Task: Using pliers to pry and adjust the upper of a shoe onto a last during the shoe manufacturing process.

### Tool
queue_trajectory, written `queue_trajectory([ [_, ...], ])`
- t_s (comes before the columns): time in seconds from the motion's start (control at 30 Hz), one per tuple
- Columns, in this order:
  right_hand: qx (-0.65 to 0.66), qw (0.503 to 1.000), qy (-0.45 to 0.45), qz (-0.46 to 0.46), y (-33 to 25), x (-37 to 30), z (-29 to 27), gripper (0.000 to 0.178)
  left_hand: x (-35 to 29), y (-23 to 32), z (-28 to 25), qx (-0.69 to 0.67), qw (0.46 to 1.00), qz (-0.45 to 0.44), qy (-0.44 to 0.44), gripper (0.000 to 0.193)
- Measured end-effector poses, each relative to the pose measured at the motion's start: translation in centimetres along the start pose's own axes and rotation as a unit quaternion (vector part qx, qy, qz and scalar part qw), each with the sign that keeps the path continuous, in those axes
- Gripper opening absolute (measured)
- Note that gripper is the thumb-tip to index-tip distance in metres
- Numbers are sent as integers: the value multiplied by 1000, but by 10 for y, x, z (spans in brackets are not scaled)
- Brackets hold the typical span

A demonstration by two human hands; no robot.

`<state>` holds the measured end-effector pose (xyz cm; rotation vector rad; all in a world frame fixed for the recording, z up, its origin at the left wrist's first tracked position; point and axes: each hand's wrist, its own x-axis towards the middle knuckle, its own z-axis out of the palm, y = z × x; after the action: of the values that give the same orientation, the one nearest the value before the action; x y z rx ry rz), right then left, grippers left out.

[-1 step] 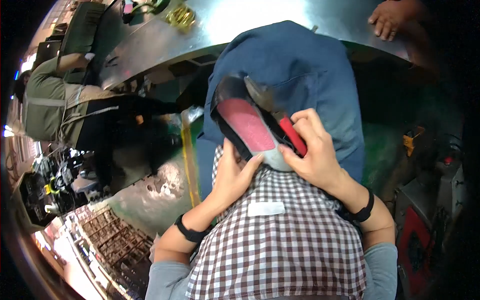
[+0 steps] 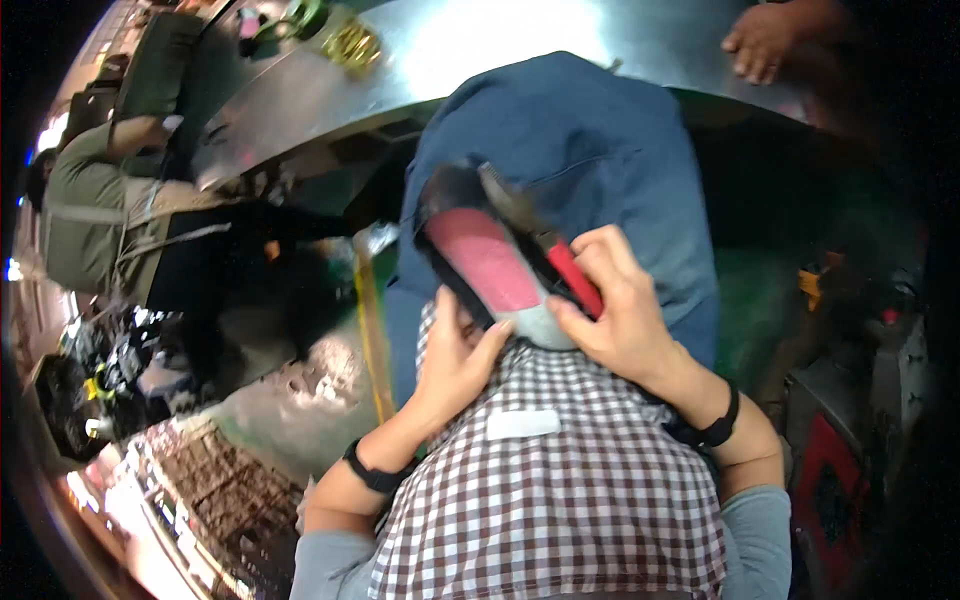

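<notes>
A black shoe (image 2: pixel 487 262) with a pink insole and a pale grey heel end lies tilted over my lap, its toe pointing away from me. My left hand (image 2: pixel 458 350) grips it by the left side near the heel, thumb on the rim. In my right hand (image 2: pixel 622 315) is a red-handled tool (image 2: pixel 572 272), held along the shoe's right edge. Its long metal end (image 2: pixel 510 200) is blurred, so its kind cannot be made out. My right thumb rests by the heel part of the shoe.
Dark blue cloth (image 2: pixel 590 120) covers my knees, below a metal table (image 2: pixel 290 100). Another person's hand (image 2: pixel 760 45) rests on its far right. A yellow bundle (image 2: pixel 352 48) lies at the far left. A co-worker in green (image 2: pixel 90 215) stands left. A red-panelled machine (image 2: pixel 830 470) is at right.
The whole view has shifted slightly, with the table and co-worker appearing a little displaced to the left. Both hands keep their hold on the shoe and the red-handled tool.
</notes>
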<state>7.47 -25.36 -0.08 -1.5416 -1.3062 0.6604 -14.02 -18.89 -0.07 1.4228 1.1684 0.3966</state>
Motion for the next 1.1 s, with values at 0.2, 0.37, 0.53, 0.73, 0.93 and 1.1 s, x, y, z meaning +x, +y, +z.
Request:
queue_trajectory([
  [0.2, 20, 998, -42, 53, 7, -10, -9, 31, 5, -5, 9, -117, 992, -50, -16, 53],
  [0.37, 47, 997, -20, 60, -2, -3, -14, 25, 20, 13, 11, -44, 999, -10, -26, 46],
  [0.53, 50, 998, 40, 28, -13, 23, -44, 25, 38, 54, 16, -142, 986, 9, -89, 45],
  [0.73, 18, 991, 117, 69, -18, 65, -106, 19, 72, 87, 29, -125, 970, 119, -169, 81],
  [0.93, -135, 974, 169, 73, 14, 127, -171, 19, 103, 78, 21, -66, 980, 172, -76, 71],
  [1.1, -247, 940, 211, 104, 57, 171, -209, 24, 130, 47, 33, 91, 962, 258, 15, 68],
])
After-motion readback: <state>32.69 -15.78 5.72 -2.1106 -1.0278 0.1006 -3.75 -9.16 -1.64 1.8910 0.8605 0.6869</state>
